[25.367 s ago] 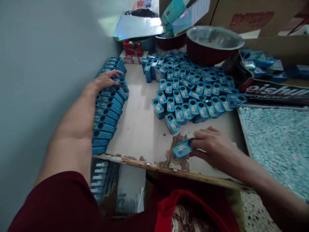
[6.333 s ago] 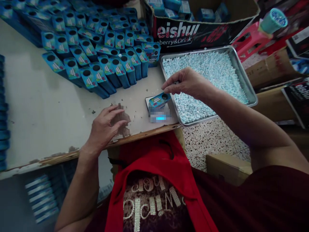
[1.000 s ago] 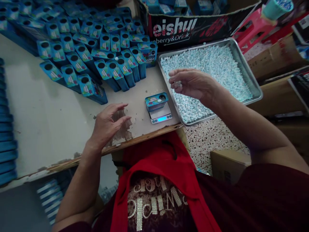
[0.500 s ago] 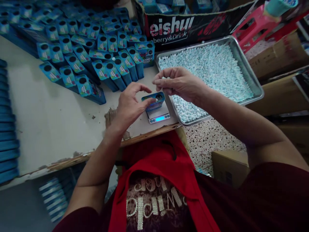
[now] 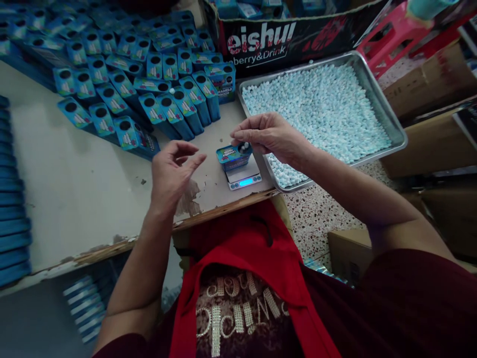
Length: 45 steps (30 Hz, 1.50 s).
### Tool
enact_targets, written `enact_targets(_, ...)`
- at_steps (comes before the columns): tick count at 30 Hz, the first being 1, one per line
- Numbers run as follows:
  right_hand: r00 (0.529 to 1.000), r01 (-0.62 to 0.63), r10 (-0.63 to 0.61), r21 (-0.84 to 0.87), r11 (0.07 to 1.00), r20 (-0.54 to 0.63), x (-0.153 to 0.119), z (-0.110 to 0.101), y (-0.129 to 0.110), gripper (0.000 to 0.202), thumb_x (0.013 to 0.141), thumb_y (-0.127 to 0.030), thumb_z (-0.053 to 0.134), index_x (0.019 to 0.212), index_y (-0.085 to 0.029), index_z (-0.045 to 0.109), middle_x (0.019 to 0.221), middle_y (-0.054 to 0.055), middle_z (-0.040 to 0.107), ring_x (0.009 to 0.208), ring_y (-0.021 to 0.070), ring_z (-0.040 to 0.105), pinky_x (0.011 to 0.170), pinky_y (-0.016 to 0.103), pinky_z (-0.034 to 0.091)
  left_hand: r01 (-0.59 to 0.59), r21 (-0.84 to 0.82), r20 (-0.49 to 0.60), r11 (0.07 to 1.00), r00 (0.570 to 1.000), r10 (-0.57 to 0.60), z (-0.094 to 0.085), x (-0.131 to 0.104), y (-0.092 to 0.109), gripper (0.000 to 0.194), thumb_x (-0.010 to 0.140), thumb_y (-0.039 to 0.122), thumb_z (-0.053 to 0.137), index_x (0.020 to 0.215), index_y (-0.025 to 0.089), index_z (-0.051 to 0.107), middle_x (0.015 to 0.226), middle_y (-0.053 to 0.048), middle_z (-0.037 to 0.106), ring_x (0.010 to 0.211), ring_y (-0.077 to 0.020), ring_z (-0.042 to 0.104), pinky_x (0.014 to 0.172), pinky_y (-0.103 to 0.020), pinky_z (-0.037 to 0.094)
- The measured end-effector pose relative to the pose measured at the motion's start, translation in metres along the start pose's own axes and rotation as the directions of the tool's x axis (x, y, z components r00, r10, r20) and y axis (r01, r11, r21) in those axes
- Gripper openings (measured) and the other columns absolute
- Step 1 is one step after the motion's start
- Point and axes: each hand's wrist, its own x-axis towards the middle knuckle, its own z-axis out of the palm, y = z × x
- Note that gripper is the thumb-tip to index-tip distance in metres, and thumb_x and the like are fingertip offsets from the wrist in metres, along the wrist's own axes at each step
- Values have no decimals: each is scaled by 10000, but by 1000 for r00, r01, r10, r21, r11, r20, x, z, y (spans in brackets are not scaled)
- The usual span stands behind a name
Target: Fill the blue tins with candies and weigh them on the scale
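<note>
A blue box [image 5: 231,157] stands on a small white scale [image 5: 244,178] with a lit display; white candies show at the round hole in its top. Over that hole my right hand [image 5: 261,133] has its fingers pinched together, and whatever they hold is too small to make out. My left hand [image 5: 177,169] hovers left of the scale, thumb and fingers apart, holding nothing. Pale blue and white candies [image 5: 320,109] fill a metal tray [image 5: 399,141] to the right of the scale, partly under my right hand.
Many blue boxes [image 5: 112,97] with round holes stand at the back left. More blue boxes [image 5: 13,214] line the left edge. A black carton [image 5: 305,42] is behind the tray, a pink stool [image 5: 391,37] at the back right. The table's front edge [image 5: 223,206] is chipped.
My left hand has moved left, away from the box on the scale, and its fingers are clear of it. My right hand has come slightly down and left, closer to the hole.
</note>
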Motion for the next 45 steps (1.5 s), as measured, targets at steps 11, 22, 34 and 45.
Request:
enact_targets(11,882,43,77,243,969,-464,-8,-74,-15,241,1054,-36,757,1017,-260,675,963,-10,686,689,77,601,571,132,512,50,-122,-25,991,998,-54,-32,-14,3,514,816,646,1059,999,238,805,969,-40,819,891,-224,748,824,-406,647)
enact_targets(22,889,-187,279,268,945,-362,-27,-72,21,181,1052,-154,873,1016,-208,704,859,-18,637,534,33,399,394,113,344,18,-98,71,995,997,-11,-10,-9,14,547,868,664,1013,1128,258,756,1163,-74,820,1125,-263,796,1008,-420,699)
enact_targets(34,999,-31,32,40,999,-23,-2,-27,-8,319,1041,-341,1004,958,-206,728,705,-19,672,547,70,492,430,163,353,7,86,135,996,991,-18,15,-19,15,711,799,469,1097,1387,288,741,1411,-97,822,1322,-321,786,1128,-478,672)
enact_targets(45,945,-27,119,289,957,-306,39,-60,-18,157,970,-191,824,841,-202,735,817,26,687,590,76,469,483,198,359,-338,296,201,893,936,288,5,10,60,415,922,116,943,1300,242,827,1264,-64,869,1170,-271,817,1068,-403,661)
